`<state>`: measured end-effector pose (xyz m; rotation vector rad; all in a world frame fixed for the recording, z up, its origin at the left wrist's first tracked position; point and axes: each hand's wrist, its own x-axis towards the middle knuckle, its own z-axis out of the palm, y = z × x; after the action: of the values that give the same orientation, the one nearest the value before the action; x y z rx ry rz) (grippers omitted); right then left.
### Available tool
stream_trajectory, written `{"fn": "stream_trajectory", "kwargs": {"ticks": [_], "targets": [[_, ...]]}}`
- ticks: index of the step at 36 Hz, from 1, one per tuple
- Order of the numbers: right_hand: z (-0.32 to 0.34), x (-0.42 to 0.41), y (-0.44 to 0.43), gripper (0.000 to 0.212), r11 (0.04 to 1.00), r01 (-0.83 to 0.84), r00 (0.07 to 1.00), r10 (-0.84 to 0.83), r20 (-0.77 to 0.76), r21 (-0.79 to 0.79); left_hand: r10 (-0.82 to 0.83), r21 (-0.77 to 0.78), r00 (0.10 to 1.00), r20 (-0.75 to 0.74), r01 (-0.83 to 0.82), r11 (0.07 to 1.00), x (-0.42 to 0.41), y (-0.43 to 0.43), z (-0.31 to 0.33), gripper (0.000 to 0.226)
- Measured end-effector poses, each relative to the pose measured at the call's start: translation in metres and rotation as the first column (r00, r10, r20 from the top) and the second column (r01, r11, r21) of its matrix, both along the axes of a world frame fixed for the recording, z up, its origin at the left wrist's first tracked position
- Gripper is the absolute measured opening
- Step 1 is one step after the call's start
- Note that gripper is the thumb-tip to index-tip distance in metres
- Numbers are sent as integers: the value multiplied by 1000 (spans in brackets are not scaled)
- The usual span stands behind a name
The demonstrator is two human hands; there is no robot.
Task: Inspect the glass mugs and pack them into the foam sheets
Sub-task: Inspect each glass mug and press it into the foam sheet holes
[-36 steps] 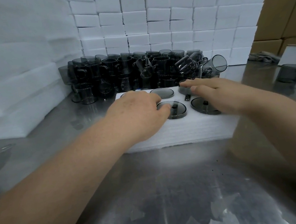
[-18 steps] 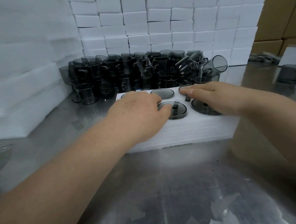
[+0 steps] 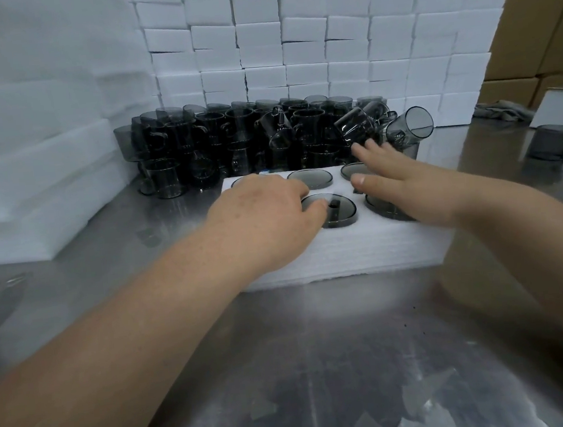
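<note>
A white foam block [image 3: 345, 252] lies on the steel table with several smoky grey glass mugs sunk upside down in its round holes. My left hand [image 3: 260, 222] rests palm down on the block's left half, its fingertips touching the rim of the front middle mug [image 3: 340, 209]. My right hand [image 3: 404, 184] is flat and spread over the right holes, its fingers stretched toward the pile of loose mugs [image 3: 249, 140] behind the block. Neither hand holds anything. A tilted mug [image 3: 409, 128] lies at the pile's right end.
A wall of white foam blocks [image 3: 308, 38] stands behind the pile. Stacked foam sheets [image 3: 30, 189] fill the left. Cardboard boxes [image 3: 546, 15] rise at the right, with a lone mug [image 3: 553, 142] and a grey cloth [image 3: 504, 111] on the table there.
My right hand has lifted off the right mugs and slid back toward the pile, fingers spreading. My left hand has stayed in place on the block.
</note>
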<state>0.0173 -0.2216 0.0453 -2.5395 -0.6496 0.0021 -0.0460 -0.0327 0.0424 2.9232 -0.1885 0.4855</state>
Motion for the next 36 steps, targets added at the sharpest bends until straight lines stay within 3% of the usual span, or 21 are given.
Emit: {"fn": "stream_trajectory", "kwargs": {"ticks": [3, 9, 16, 19, 24, 28, 31, 34, 36], "targets": [[1, -2, 1, 69, 1000, -2, 998, 0, -71, -23, -2, 4, 1000, -15, 2, 1000, 0, 0, 0, 45], [6, -4, 4, 63, 996, 0, 999, -5, -54, -89, -18, 29, 999, -30, 19, 999, -3, -1, 2, 55], [3, -4, 2, 60, 999, 27, 999, -28, -23, -17, -48, 85, 943, -328, 80, 993, -10, 13, 18, 95], [4, -7, 0, 62, 995, 93, 995, -92, 37, -41, 0, 150, 896, -444, 74, 986, -10, 19, 22, 113], [9, -19, -1, 61, 968, 249, 938, -251, 238, 38, 66, 136, 860, -506, 4, 991, -9, 26, 23, 116], [11, -33, 5, 62, 980, 174, 926, -198, 321, 101, 85, 123, 865, -495, -27, 992, -8, 26, 22, 117], [9, -44, 16, 78, 996, 8, 961, 16, 274, -84, 96, 109, 863, -495, -47, 993, -7, 26, 22, 120], [4, -47, 23, 93, 937, -68, 956, 159, 246, -342, 88, 123, 880, -466, -34, 992, -6, 26, 23, 123], [4, -48, 23, 98, 923, -75, 946, 186, 267, -378, 77, 126, 899, -431, -25, 992, -6, 26, 22, 122]]}}
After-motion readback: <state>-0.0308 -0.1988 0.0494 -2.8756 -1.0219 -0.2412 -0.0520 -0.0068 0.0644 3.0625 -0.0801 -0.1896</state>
